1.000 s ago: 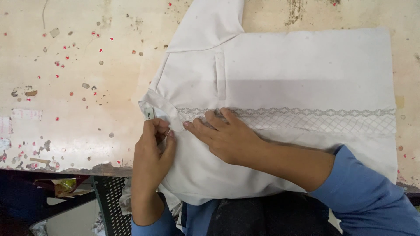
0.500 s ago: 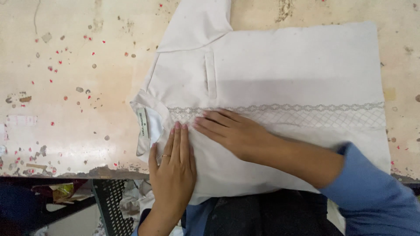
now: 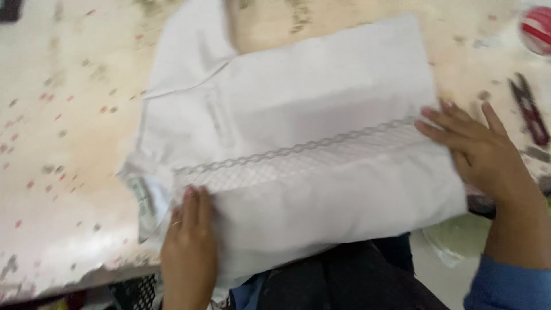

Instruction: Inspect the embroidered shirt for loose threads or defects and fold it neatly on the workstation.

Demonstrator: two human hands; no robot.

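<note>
White shirt (image 3: 321, 166), 1 item, spread flat across the paint-flecked desk (image 3: 63, 143), pinned at 2 ends for smoothing: left hand (image 3: 189, 247) flat near the collar, right hand (image 3: 479, 149) flat on its right edge, neither grip closed.

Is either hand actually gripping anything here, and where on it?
Nothing is gripped. The left hand lies flat on the white garment near its collar end; the right hand presses flat on its opposite edge.

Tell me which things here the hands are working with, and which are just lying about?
In hand:
white garment with a lace band
left hand, flat on its collar end
right hand, flat on its far edge

Lying about:
dark snips
red and white round thing
</note>
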